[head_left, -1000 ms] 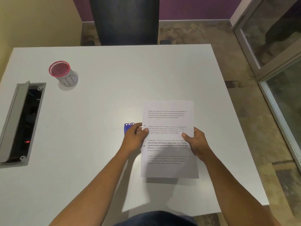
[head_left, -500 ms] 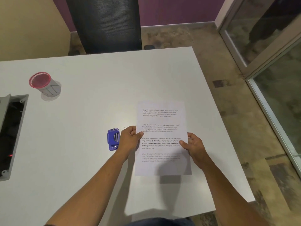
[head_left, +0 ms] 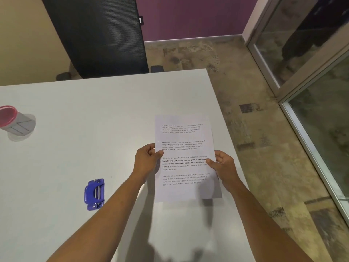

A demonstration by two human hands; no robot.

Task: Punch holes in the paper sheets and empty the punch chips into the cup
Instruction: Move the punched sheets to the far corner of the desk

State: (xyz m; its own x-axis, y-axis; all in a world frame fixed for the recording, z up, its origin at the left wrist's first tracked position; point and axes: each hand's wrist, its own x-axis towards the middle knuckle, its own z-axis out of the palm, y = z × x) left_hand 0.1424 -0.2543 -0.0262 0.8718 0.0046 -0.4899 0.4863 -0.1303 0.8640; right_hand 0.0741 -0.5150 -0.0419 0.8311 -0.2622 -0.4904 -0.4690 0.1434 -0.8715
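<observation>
Head view: left hand [head_left: 146, 160] and right hand [head_left: 223, 166] pinch the paper sheets [head_left: 186, 159] by their long edges above the table's [head_left: 94, 114] right edge, the punch [head_left: 94, 194] lying leftward (nearer the left hand), the cup [head_left: 16, 121] far left.

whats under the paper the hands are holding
The paper, held by the left hand and right hand, hangs above the white table, casting a shadow there. Whatever lies directly beneath the sheet is covered.

Dim indoor light, soft overhead shadows, wide-angle edge distortion, slight blur.
</observation>
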